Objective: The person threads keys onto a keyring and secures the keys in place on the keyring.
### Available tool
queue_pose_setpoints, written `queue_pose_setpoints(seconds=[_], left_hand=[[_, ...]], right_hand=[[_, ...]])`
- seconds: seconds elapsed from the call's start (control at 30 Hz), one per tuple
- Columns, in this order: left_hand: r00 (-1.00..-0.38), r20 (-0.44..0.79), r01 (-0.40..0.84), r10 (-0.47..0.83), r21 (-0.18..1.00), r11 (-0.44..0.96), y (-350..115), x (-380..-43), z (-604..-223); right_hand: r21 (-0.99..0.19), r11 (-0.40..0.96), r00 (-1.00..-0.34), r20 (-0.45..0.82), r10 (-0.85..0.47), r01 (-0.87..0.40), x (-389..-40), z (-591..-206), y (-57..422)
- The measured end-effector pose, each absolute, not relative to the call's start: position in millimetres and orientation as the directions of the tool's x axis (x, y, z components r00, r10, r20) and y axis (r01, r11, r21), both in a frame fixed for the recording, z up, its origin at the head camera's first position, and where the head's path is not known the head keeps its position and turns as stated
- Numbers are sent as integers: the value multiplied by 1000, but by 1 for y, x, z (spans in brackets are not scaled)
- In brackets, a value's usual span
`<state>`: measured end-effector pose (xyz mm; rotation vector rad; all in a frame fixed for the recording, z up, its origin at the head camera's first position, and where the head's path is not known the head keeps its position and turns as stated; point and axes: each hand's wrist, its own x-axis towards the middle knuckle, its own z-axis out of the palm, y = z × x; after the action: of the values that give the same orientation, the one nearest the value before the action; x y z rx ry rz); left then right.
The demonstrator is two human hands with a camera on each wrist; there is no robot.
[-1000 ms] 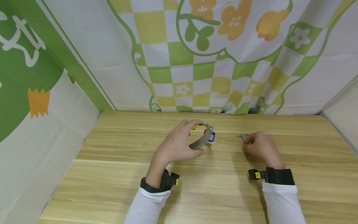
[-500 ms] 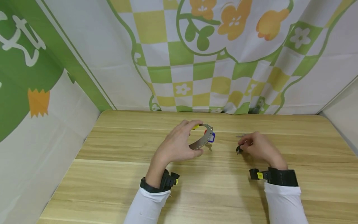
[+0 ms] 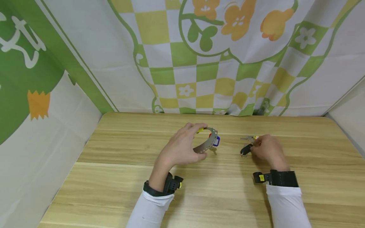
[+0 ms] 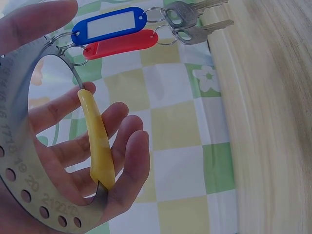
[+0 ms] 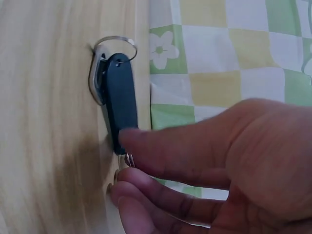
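Observation:
My left hand (image 3: pixel 181 145) grips a large flat metal key ring (image 4: pixel 19 168) with numbered holes and a yellow handle section (image 4: pixel 99 136), raised over the table. Hanging from it are a blue key tag (image 4: pixel 109 25) and a red key tag (image 4: pixel 122 44), each with a silver key (image 4: pixel 183 13). On the right side, my right hand (image 3: pixel 269 150) pinches one end of a black key fob (image 5: pixel 120 100) between thumb and fingers. A split ring (image 5: pixel 117 41) and a metal clip (image 5: pixel 96 75) show at the fob's far end. Small metal rings show beneath the thumb.
Just behind the black fob, another key (image 3: pixel 246 138) lies on the wooden table (image 3: pixel 137 190), with a yellow tag (image 3: pixel 256 137) partly hidden by the right hand. A patterned curtain (image 3: pixel 185 76) hangs along the table's back edge.
My right hand has moved from the silver key to the black fob, then slightly right, so the fob and the yellow tag show more. The left hand stays nearly still.

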<state>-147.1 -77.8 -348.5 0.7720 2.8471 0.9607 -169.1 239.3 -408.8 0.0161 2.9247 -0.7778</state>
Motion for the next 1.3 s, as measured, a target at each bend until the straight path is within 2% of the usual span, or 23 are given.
queue_pose_setpoints(seconds=[0.2,0.33,0.43,0.7,1.3], left_hand=[[-874,116,446,472,576,685,-78,-148,-349],[-876,113,443,469,577,687,-78,-147,-349],[-875,112,443,470,577,687,-78,-148,-349],[-875,109,444,472,569,692,-79,-148,-349],[-892,102,417,440,561,715,-80,-148,-350]], right_hand=[[-489,870,-989,-146,-5,68,-170,-412,239],[-492,870,-990,-138,-35,38,-169,-412,238],[-502,865,-995,-80,-67,-18,-169,-410,235],[-574,787,-973,169,-159,-228,-169,-401,218],[-592,680,-885,422,-196,-433,-161,-383,182]])
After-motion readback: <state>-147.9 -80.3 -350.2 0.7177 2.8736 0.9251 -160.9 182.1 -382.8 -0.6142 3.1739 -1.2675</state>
